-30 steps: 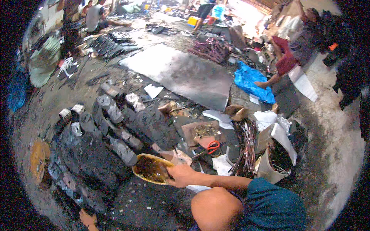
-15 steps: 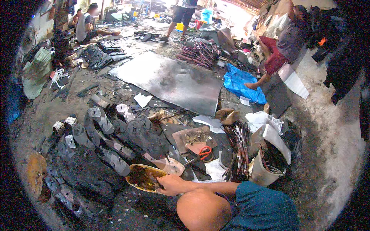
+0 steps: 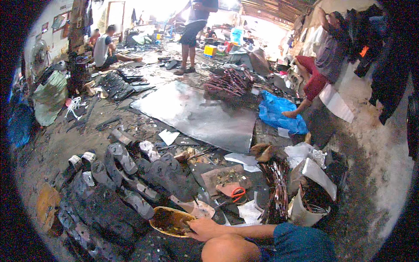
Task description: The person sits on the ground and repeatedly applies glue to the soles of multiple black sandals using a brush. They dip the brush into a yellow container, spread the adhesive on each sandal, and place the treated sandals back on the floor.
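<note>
Right hand (image 3: 203, 229): grips yellow-rimmed bowl (image 3: 158, 219)
Scissors (image 3: 231, 198): red-handled, beyond the bowl, rightward
Blue sheet (image 3: 279, 109): under 1 co-worker's bare foot (image 3: 289, 114)

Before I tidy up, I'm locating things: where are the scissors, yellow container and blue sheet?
Scissors (image 3: 238, 194), head view: orange handle.
Yellow container (image 3: 163, 218), head view: inner wall.
Blue sheet (image 3: 273, 110), head view: crumpled part.

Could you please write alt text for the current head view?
The right hand grips a yellow-rimmed dish beside dark sole-shaped pieces. Across the cluttered floor ahead are red-handled scissors, a bundle of strips and a grey sheet, with other people beyond.
</note>
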A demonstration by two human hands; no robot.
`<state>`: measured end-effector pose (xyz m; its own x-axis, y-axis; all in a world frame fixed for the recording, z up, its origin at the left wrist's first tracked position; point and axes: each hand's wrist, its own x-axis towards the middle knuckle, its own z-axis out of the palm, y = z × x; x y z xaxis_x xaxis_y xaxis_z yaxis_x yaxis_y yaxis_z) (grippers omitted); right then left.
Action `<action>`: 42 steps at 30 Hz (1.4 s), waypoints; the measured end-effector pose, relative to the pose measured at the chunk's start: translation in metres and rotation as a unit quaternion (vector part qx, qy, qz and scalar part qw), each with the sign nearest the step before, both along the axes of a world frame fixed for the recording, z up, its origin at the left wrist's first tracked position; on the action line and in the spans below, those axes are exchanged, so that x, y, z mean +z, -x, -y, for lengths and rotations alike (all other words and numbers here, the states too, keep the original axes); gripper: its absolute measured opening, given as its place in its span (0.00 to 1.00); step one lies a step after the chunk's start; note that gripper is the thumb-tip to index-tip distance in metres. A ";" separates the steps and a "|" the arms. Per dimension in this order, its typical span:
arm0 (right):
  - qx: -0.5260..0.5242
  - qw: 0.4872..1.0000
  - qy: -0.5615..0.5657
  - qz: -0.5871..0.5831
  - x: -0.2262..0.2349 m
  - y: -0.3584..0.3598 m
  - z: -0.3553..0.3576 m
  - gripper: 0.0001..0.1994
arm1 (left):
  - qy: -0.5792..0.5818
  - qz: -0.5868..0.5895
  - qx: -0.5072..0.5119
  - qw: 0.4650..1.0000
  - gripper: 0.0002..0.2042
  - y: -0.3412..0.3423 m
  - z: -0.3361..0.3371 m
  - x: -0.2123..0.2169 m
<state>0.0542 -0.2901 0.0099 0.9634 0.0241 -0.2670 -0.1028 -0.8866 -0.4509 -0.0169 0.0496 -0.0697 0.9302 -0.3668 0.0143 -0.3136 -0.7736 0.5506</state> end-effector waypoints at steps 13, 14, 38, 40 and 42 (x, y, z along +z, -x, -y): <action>0.057 0.954 -0.291 -0.033 0.035 -0.058 -0.028 0.20 | -0.002 -0.055 -0.072 0.996 0.34 -0.068 -0.009 -0.017; 0.055 0.951 -0.303 -0.033 0.041 -0.060 -0.034 0.19 | 0.022 -0.082 -0.050 0.995 0.33 -0.071 -0.011 -0.020; -0.044 0.896 -0.384 0.217 0.072 -0.091 -0.067 0.14 | 0.382 -0.288 0.131 0.869 0.24 -0.133 0.002 0.008; -0.020 0.873 -0.403 0.273 0.056 -0.098 -0.096 0.12 | 0.553 -0.375 0.314 0.675 0.23 -0.146 0.022 0.048; 0.032 0.864 -0.414 0.285 0.031 -0.108 -0.118 0.11 | 0.589 -0.358 0.312 0.653 0.23 -0.164 0.047 0.081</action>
<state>0.1622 -0.1716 0.0404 0.9224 0.0368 0.3846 0.3822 -0.2322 -0.8944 0.1468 0.0024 0.0117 0.8159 -0.0399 -0.5768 0.5258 0.4663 0.7114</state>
